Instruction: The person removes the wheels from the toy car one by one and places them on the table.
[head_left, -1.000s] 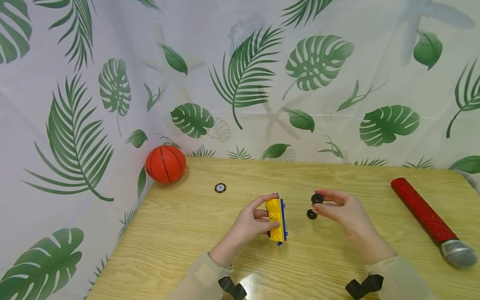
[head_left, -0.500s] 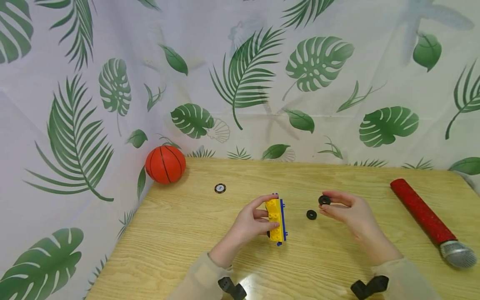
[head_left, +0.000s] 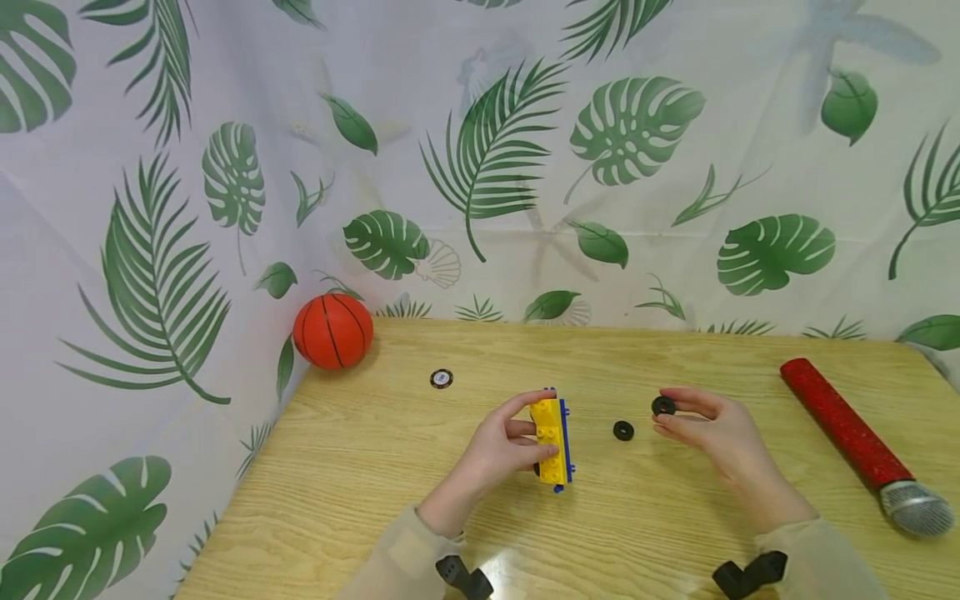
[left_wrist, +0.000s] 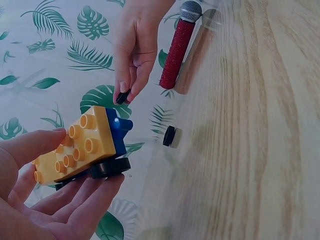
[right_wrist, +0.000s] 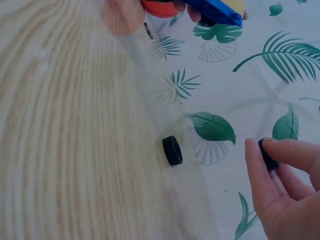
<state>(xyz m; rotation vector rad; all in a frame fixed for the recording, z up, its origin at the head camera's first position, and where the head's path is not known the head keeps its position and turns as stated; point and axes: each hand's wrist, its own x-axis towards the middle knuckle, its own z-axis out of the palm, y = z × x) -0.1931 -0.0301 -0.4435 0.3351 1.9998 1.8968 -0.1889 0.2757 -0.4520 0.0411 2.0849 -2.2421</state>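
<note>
My left hand (head_left: 504, 443) grips a toy car (head_left: 552, 442) made of yellow studded blocks on a blue base, turned on its side. Thumb and fingers span the yellow body, and in the left wrist view a black wheel (left_wrist: 111, 167) sits on the car near my fingertips. Blue axle stubs (head_left: 572, 468) stick out on the side facing right. Between thumb and fingertips, my right hand (head_left: 712, 425) pinches a loose black wheel (head_left: 663, 406), held above the table. Another black wheel (head_left: 623, 431) lies on the wooden table between the two hands.
On the right of the table (head_left: 480, 542) lies a red glittery microphone (head_left: 847, 425) with a silver head. An orange-red toy basketball (head_left: 333, 331) sits at the back left corner, and a round black-and-white chip (head_left: 442, 378) lies near it. A leaf-print curtain (head_left: 405, 150) hangs behind.
My right hand has moved to the right with its wheel, away from the wheel on the table, which now shows fully. The left hand and toy car have stayed in place.
</note>
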